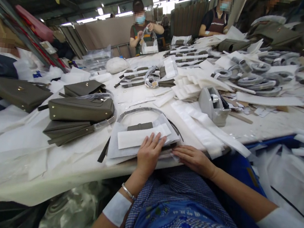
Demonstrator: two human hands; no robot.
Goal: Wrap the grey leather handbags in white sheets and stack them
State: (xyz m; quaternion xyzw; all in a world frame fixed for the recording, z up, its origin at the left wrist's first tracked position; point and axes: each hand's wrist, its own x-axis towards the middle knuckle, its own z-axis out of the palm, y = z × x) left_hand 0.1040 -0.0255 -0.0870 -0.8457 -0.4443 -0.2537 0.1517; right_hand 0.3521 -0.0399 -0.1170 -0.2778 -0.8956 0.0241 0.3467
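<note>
Evidently, the head view, the only one I have at this remove, shows a wrapping step in hand. A dark bag point(140, 126), partly covered, lies flat near the front edge of the desk point(238, 130), its handle point(152, 110) arching toward the far side. A white strip point(129, 138) rests across the bag, and a thin white sheet point(113, 150) shows around it. I judge the step to be settling these coverings; the next move would call for steady, light pressure on the strip, while the near right edge is tucked without dragging anything askew.

Note the pose. The left hand point(149, 150) lies palm down over the strip's right end, its fingers extended, slightly spread and pointing away from the body; the forearm rises from the lower left, with a bracelet point(128, 192) at the wrist. The right hand point(195, 160) comes in from the lower right, its fingers pressed together and pointing left, their tips at the wrapped bag's near right edge. The right thumb is hidden from me, so I cannot tell whether that edge is pinched. A tape dispenser point(211, 105) stands beyond the right hand; stacked bags point(81, 110) lie to the left, apart from both hands.
</note>
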